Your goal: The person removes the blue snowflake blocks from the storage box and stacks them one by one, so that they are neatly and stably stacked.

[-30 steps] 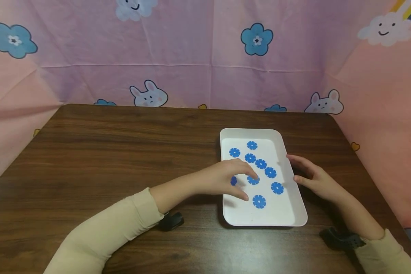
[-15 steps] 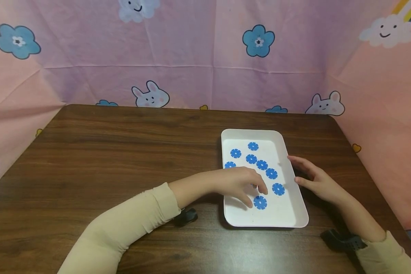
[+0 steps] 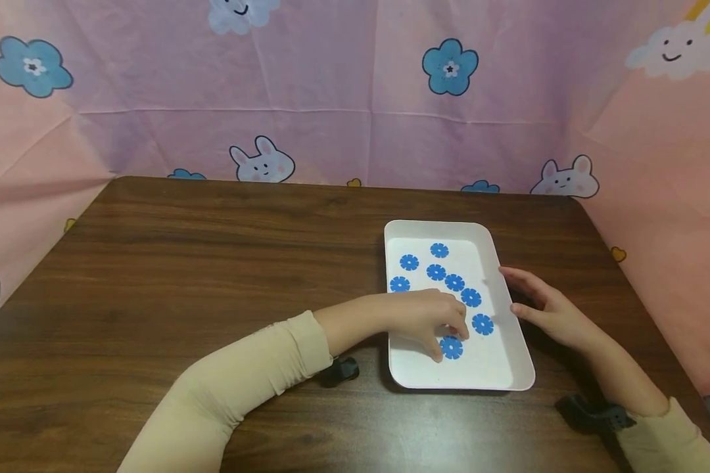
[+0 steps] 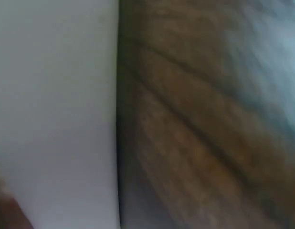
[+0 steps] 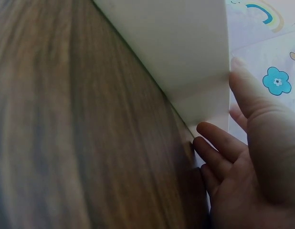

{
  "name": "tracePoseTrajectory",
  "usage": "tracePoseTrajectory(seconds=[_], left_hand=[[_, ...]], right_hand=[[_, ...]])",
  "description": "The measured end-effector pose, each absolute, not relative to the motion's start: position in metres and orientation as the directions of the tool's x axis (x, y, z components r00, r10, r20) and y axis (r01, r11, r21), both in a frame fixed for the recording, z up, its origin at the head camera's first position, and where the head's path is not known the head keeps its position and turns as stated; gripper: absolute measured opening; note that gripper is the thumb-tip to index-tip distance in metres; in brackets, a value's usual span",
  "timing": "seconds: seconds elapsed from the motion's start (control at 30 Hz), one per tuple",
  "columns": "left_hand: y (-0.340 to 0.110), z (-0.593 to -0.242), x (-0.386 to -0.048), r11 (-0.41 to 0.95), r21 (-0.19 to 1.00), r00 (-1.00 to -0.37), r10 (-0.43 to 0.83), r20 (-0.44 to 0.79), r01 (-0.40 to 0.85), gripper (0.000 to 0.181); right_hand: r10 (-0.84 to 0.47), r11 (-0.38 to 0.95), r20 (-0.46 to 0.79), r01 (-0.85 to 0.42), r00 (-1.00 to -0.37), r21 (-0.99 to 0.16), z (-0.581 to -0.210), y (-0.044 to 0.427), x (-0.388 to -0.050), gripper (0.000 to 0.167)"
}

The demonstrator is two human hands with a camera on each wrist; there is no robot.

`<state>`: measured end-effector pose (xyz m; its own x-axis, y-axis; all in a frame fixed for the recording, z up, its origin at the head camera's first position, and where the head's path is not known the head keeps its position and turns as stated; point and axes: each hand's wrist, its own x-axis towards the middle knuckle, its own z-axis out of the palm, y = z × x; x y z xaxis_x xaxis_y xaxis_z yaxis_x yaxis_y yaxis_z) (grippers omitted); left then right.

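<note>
Inside the white tray [image 3: 491, 374], my left hand [image 3: 423, 318] reaches down over a blue notched plastic disc [image 3: 451, 348], its thumb at the left edge and bent fingers at the upper right. The disc lies flat; whether the fingertips press on it is hard to tell. My right hand [image 3: 547, 312] rests against the tray's right wall, fingers extended and thumb apart. In the right wrist view, that hand's fingertips [image 5: 237, 64] meet the white wall. The left wrist view is blurred, showing the tray side [image 4: 61, 95] but not the grasp.
Several more blue notched discs [image 3: 454, 282] lie flat in the tray, mostly toward its far end. The tray stands on a dark wooden table [image 3: 242, 249]. A patterned cloth [image 3: 331, 79] hangs behind and at both sides.
My left hand moves right and toward the near end of the tray, coming down around the nearest disc. The right hand stays at the tray's wall.
</note>
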<state>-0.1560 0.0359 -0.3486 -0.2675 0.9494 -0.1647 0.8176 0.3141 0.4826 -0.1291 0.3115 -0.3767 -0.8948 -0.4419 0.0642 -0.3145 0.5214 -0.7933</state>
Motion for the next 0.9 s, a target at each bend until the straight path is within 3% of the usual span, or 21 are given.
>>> tracePoseTrajectory(seconds=[0.5,0.9], left_hand=[[0.0388,-0.3501,-0.1574,0.331,0.491,-0.275,0.944,-0.184,0.806,0.033],[0.0381,-0.3471,-0.1558,0.291,0.457,-0.240,0.956,-0.167,0.840,0.029]], right_hand=[[-0.445,0.514,0.074,-0.322,-0.893,-0.795,-0.3770,0.3110,-0.1287,0.060],[-0.452,0.485,0.078,-0.318,-0.889,-0.815,-0.3767,0.3104,-0.1299,0.059]])
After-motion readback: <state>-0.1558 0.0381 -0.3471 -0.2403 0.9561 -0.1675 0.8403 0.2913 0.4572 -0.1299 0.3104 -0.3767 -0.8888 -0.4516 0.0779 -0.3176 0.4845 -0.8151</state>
